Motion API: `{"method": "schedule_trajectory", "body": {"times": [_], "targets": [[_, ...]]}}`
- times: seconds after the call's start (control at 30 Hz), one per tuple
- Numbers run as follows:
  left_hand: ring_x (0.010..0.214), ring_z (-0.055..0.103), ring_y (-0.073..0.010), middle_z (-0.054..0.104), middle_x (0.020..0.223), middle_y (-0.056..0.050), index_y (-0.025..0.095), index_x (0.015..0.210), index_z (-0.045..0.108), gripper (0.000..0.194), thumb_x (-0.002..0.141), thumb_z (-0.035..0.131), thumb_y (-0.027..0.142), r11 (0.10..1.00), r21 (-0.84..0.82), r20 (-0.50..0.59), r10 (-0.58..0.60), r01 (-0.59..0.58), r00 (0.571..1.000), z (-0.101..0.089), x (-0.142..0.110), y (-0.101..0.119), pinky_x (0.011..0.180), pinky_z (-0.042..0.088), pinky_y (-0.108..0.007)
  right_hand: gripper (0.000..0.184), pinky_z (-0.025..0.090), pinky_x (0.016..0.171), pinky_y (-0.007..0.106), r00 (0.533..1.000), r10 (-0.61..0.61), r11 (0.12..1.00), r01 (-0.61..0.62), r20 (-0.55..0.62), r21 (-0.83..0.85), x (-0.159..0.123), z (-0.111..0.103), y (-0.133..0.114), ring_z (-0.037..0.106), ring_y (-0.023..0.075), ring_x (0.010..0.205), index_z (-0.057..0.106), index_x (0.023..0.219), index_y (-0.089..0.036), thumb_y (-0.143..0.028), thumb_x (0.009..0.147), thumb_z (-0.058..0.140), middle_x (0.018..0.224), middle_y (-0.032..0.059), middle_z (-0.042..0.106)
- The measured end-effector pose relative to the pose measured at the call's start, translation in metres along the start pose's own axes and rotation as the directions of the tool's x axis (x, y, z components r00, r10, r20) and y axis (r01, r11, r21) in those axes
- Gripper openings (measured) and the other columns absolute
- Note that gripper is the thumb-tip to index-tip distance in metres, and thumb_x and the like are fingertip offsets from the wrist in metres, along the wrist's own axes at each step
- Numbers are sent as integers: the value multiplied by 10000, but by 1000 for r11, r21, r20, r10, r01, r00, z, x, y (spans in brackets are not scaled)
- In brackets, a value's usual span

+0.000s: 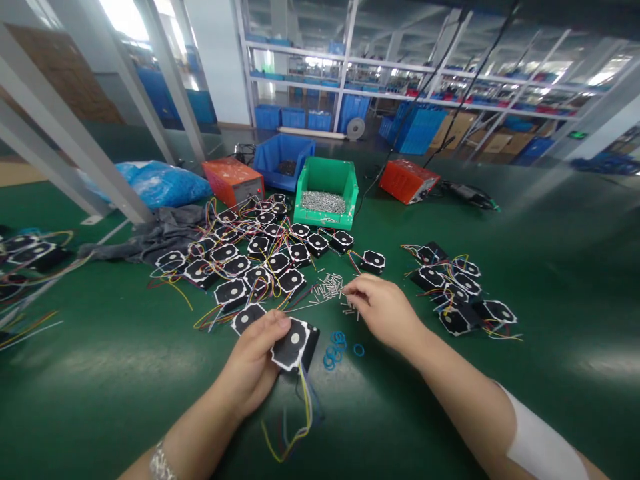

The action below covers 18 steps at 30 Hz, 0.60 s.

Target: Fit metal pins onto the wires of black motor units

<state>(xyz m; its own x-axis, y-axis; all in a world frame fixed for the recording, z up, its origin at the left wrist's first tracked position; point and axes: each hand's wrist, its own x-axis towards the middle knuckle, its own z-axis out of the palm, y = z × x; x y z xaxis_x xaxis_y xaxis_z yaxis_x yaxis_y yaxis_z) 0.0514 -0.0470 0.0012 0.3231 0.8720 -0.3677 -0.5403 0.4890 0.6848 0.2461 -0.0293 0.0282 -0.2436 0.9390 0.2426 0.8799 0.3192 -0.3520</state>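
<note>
My left hand (257,363) is closed around a black motor (293,343) with pale corners and a round silver centre, its thumb pressing on the top face. Yellow, white, blue and dark wires (307,407) hang down from this motor. Over a loose pile of silver screws (327,287), my right hand (385,310) pinches thumb and fingers together; what is between the tips is too small to make out. Several blue rings (336,350) lie on the green surface between the hands. Another motor (247,319) is partly hidden behind my left hand.
Many wired motors (237,265) crowd the left, with a smaller group (455,287) at right. Behind stand a green bin (325,175) of small metal pieces, a blue bin (273,157), and two orange boxes (233,179). A grey cloth (155,233) lies by the metal frame.
</note>
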Motion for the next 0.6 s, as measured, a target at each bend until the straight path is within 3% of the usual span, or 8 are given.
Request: {"method": "schedule_trajectory", "body": {"times": [0.1,0.17,0.37,0.5,0.6], "targets": [[440,401,-37,449,492,54,140,578,456,176,663,592,212,998,57,25,-33,31,999,1,-1,-1,441,313,-154,37,407,571,251,973,37,982,7,228,-189,4,0,15,546,151,663,600,672,-185,-159,673,574,697,9,589],[434,393,-37,449,487,54,140,577,449,185,666,588,223,995,91,39,-38,34,999,2,-1,-2,435,304,-155,23,397,585,257,958,-2,960,82,286,-269,4,5,17,542,162,674,602,676,-170,-169,657,589,701,28,586],[477,448,-54,512,546,35,146,677,483,135,649,600,207,988,151,91,-49,35,995,1,-3,-2,469,325,-169,125,399,604,261,940,-79,879,223,333,-422,1,16,2,544,169,655,576,661,-110,-51,700,473,672,71,584],[491,474,-64,540,576,17,138,719,506,134,642,605,187,979,201,160,-70,37,985,1,-3,-1,482,340,-179,116,404,586,277,938,-57,861,220,343,-458,0,15,-2,546,196,665,575,680,-86,-35,693,471,678,97,585],[498,482,-67,546,593,12,134,729,520,146,634,614,194,975,219,181,-65,25,981,2,-4,-1,486,350,-183,113,405,602,278,967,-66,921,153,244,-358,0,12,-3,537,184,669,563,658,-96,-34,686,473,670,84,575]]}}
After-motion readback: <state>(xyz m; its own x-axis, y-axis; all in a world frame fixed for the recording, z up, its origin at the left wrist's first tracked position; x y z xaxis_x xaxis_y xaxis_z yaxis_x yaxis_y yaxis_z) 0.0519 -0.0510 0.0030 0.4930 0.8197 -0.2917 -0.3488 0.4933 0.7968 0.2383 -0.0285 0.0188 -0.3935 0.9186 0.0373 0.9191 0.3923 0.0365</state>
